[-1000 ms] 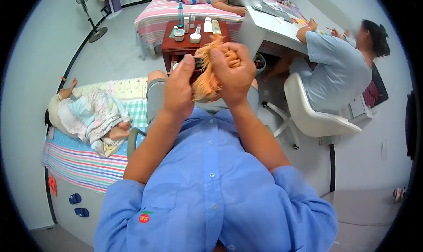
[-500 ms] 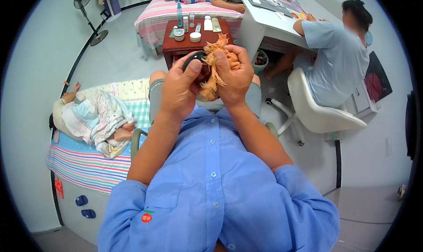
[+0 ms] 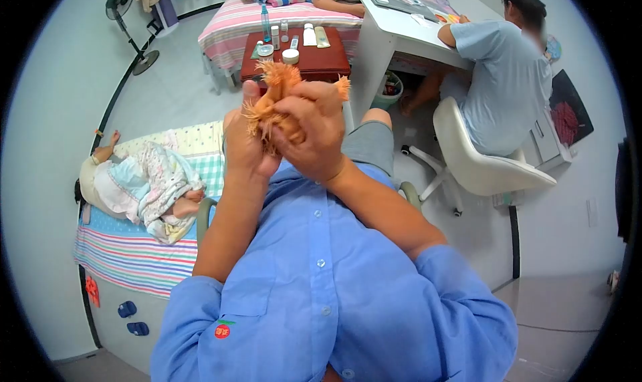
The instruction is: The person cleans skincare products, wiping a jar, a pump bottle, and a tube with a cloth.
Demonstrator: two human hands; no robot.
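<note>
A bunched orange cloth (image 3: 279, 78) with frayed, tufted ends sits between my hands, above my lap. My right hand (image 3: 314, 135) is closed around it, fingers curled over its near side, and a tuft pokes out beyond the knuckles. My left hand (image 3: 241, 145) is upright against the cloth's left side, thumb pointing up. Its fingers are largely covered by the cloth and my right hand, so what they grip is hidden. The dark round object with a black top does not show now.
A red-brown bedside table (image 3: 314, 64) ahead holds bottles, tubes and jars. To the right, a person (image 3: 508, 81) sits on a white chair (image 3: 461, 148) at a white desk (image 3: 408, 31). Another person leans by the bed. Someone lies on a floor mat (image 3: 134, 255) at left. A fan (image 3: 120, 4) stands behind.
My right hand has moved left with the cloth, bringing it across my left hand. The dark round object, held in my left hand before, is now out of sight.
</note>
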